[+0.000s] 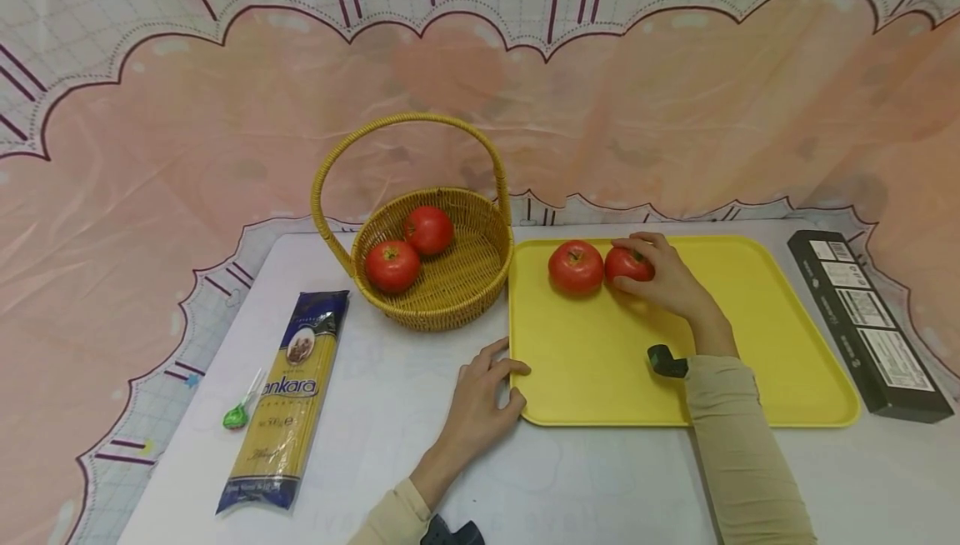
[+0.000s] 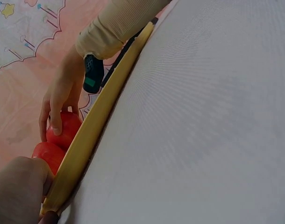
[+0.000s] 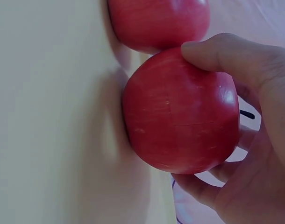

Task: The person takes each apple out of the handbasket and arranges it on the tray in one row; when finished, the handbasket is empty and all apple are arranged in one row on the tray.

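On the yellow tray (image 1: 600, 370), my right hand (image 1: 671, 282) grips a red apple (image 3: 180, 112) from above, thumb on one side and fingers round the other. Its dark stem points toward the palm. Right beside it on the tray sits a second red apple (image 1: 575, 267). My left hand (image 1: 480, 399) holds the tray's left rim, its fingertips curled over the edge. In the left wrist view, the tray rim (image 2: 93, 126) passes between parts of that hand. Two more red apples, one in front (image 1: 392, 267) and one behind (image 1: 429, 230), lie in the wicker basket (image 1: 468, 299).
The basket's tall handle (image 1: 408, 117) arches up behind the tray's left corner. A spaghetti pack (image 1: 288, 399) lies at the left, next to a green-wrapped lollipop (image 1: 236, 417). Along the tray's right side lies a long black box (image 1: 870, 324). A patterned cloth (image 1: 675, 128) hangs behind the table.
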`<action>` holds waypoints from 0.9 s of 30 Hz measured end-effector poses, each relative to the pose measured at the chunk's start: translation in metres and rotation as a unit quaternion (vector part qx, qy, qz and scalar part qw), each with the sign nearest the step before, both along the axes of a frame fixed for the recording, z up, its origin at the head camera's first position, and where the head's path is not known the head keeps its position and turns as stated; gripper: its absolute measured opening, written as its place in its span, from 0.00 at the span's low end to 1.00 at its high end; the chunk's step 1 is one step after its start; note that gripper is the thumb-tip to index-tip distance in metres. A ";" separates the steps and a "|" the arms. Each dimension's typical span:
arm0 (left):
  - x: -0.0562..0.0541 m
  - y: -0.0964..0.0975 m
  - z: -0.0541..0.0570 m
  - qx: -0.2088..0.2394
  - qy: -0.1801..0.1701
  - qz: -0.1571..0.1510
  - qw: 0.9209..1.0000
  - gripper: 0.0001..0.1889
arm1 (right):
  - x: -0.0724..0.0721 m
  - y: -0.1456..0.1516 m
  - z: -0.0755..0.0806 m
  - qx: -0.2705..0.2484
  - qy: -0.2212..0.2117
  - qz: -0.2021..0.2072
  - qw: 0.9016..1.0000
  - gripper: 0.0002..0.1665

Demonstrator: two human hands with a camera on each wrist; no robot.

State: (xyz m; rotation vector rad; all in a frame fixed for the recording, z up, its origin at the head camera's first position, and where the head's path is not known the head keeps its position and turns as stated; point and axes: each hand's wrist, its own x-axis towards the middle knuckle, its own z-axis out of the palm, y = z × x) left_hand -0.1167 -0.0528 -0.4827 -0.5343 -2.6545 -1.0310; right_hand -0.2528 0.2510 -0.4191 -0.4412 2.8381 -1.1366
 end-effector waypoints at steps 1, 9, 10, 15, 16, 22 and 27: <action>0.000 0.000 0.000 0.000 0.001 0.000 1.000 0.14 | 0.000 0.000 0.000 0.000 -0.004 0.000 1.000 0.38; 0.000 0.000 0.000 0.002 0.002 -0.001 1.000 0.14 | -0.002 0.002 -0.002 -0.009 -0.028 0.000 1.000 0.41; 0.000 0.000 0.000 0.002 0.001 -0.001 1.000 0.14 | -0.002 0.002 -0.003 -0.009 -0.028 0.000 1.000 0.41; -0.001 0.000 -0.001 0.002 -0.004 -0.002 1.000 0.14 | -0.002 0.002 -0.003 -0.011 -0.028 0.000 1.000 0.41; -0.001 0.000 -0.001 0.002 -0.004 -0.002 1.000 0.14 | -0.002 0.002 -0.003 -0.011 -0.028 0.000 1.000 0.41; -0.001 0.000 0.000 0.004 -0.005 -0.002 1.000 0.14 | -0.002 0.003 -0.003 -0.015 -0.015 0.000 1.000 0.40; 0.000 0.000 0.001 0.000 -0.010 0.000 1.000 0.14 | -0.003 0.001 -0.003 -0.033 0.024 0.003 0.999 0.36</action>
